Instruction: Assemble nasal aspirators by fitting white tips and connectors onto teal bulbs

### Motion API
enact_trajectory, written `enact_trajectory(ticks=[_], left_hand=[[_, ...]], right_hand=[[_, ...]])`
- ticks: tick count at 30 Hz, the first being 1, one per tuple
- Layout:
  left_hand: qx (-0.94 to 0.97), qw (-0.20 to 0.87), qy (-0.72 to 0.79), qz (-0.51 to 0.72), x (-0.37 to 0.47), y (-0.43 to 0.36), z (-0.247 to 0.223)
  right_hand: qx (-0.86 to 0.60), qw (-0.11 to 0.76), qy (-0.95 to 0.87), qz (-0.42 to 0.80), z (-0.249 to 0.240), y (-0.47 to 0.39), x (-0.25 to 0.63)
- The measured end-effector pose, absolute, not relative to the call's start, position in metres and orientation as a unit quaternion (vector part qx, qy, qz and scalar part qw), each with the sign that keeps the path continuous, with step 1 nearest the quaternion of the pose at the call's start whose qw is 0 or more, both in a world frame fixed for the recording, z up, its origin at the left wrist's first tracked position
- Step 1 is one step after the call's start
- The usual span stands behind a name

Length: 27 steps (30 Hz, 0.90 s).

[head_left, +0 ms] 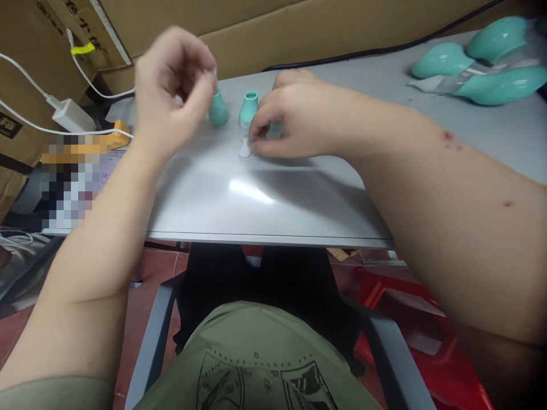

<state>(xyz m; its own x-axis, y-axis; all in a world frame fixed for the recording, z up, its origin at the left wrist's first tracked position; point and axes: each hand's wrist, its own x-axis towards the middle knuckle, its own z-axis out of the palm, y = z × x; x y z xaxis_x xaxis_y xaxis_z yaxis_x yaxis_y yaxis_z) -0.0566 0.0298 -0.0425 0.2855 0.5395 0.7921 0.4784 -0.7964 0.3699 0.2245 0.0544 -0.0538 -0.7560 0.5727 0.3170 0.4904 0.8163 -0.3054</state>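
**Two-handed at a pale grey table [192, 219]**

Holding the left hand [177, 85] raised, with thumb and fingertips drawn together against something whitish [214, 71], too blurred and hidden to name. Just beside those fingertips, showing a small teal bulb [218, 112]. Between the hands, close to the right hand [288, 117], showing a second teal bulb [249, 106], open neck upward, with a clear part [245, 128] and a white tip [245, 150] on its near side. Curling the right hand's fingers loosely, thumb and forefinger almost meeting beside the white tip; cannot tell whether gripping or merely touching. Well to the right of both hands, showing larger teal bulbs [442, 61].
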Motion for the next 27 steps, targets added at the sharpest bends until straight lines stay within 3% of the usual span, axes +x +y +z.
enact_trajectory(ticks=[6,9,19,27], left_hand=[[0.865,0.151,0.405,0.255,-0.036,0.001,-0.038],[0.879,0.171,0.403,0.19,-0.035,0.002,-0.037],[0.864,0.172,0.432,0.192,-0.032,0.005,-0.041],[0.857,0.214,0.433,0.181,-0.04,0.008,-0.036]], right_hand=[[-0.305,0.166,-0.936,0.061,-0.057,0.053,0.228],[-0.313,0.157,-0.935,0.055,-0.058,0.053,0.23],[-0.292,0.148,-0.942,0.079,-0.055,0.044,0.229],[-0.269,0.199,-0.938,0.095,-0.066,0.049,0.226]])
